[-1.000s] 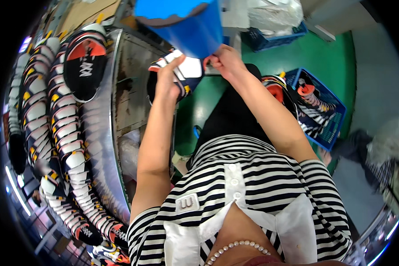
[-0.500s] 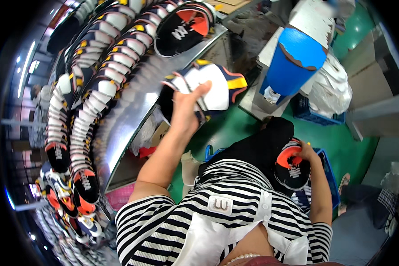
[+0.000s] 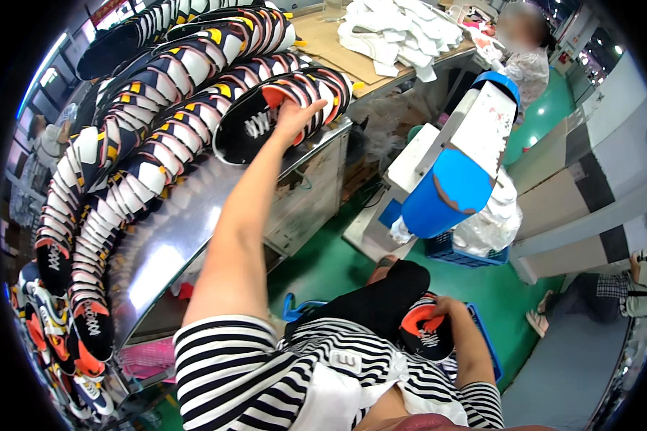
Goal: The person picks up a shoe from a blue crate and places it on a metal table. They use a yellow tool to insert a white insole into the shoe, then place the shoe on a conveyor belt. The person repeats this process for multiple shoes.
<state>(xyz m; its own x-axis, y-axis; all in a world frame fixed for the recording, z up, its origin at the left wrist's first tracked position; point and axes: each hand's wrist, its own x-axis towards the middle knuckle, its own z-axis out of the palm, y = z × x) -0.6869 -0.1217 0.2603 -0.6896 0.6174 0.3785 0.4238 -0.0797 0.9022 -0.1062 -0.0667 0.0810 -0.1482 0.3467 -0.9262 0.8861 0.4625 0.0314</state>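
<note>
My left hand reaches out to the near end of a stack of nested shoe uppers, navy, white and orange with yellow tabs. Its fingers curl over the orange edge of the front shoe upper, whose black underside with white zigzag lacing faces me; the thumb points right. Beside my lap, my right hand is closed on the rim of another black and orange shoe upper, also showing white lacing. Some of its fingers are hidden behind the upper.
Long curved rows of nested uppers cover much of the metal table. White pieces lie piled at the back. Right of the table stands a white machine with a blue bin. A blue crate sits by my lap; a person is far right.
My left hand has moved up and left, bringing a shoe upper from in front of me to the stack on the table. My right hand still grips its upper. The whole view has shifted.
</note>
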